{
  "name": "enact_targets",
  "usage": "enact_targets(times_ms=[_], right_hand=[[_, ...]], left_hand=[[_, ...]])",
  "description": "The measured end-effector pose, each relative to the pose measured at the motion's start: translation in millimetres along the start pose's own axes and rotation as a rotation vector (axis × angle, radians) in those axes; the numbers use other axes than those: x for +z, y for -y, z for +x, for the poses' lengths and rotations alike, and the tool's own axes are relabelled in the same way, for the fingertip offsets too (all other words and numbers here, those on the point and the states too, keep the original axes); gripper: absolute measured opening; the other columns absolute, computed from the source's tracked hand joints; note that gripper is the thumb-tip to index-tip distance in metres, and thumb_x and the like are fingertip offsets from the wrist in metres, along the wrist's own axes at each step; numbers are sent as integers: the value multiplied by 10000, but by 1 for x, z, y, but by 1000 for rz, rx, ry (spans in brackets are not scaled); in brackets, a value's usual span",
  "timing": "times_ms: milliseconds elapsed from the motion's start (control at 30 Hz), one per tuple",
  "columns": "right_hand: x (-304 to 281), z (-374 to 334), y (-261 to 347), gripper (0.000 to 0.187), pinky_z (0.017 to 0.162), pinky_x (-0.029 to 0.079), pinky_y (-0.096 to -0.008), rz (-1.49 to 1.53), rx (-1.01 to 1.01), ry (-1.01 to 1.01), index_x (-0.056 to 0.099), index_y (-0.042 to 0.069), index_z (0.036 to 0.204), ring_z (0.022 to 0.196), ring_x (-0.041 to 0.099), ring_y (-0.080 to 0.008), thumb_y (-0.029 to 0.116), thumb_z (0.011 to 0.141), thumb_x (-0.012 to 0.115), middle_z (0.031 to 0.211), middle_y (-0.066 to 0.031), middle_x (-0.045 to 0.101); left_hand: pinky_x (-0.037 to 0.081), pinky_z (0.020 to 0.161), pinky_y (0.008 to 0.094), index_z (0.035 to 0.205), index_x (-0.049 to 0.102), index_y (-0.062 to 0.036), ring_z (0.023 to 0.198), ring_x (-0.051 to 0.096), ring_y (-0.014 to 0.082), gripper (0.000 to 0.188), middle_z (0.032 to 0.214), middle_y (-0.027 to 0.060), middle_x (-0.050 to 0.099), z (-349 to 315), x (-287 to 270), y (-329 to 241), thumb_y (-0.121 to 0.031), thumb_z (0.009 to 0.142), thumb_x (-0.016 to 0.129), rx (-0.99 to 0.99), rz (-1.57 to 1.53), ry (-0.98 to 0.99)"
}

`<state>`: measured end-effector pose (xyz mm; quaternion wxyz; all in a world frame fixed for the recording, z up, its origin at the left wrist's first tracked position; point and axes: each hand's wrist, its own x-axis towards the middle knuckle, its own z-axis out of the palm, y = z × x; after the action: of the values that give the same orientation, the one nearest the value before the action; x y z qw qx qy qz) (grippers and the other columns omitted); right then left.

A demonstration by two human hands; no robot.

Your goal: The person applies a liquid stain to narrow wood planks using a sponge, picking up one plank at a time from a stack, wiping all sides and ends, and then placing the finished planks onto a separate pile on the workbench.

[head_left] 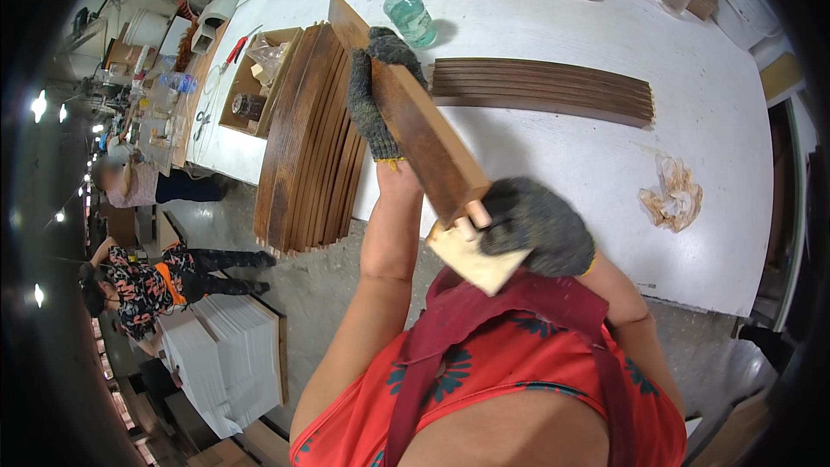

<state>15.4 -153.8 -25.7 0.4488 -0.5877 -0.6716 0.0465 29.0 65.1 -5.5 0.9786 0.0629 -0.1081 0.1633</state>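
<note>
One box (pixel 277 91) holds clear plastic (pixel 270 55); the left hand (pixel 366 102) grips a board (pixel 424 140).

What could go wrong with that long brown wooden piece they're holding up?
The board might bump the bottle standing near its far end and tip it over. It could also slip from the gloved left hand and scratch the brown boards lined up to its left. The little pegs by the gloved right hand might chip if they knocked something.
</note>
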Motion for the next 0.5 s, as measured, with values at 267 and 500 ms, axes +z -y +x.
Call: enact_targets(times_ms=[267,500], right_hand=[[27,-75,-39,329,871,433,-329,289,381,-544,543,19,1070,983,535,-243,34,750,616,1054,-122,562],[18,-172,-48,537,930,419,-334,365,952,-806,472,25,1145,1059,517,-206,-101,652,645,1143,-106,542]], left_hand=[[494,800,328,1101,513,-3,862,591,239,458,948,148,584,-6,47,-18,-348,818,613,150,578,-296],[500,739,305,1177,492,-8,859,598,198,501,964,105,609,-44,32,-169,-205,759,685,-17,1219,-520]])
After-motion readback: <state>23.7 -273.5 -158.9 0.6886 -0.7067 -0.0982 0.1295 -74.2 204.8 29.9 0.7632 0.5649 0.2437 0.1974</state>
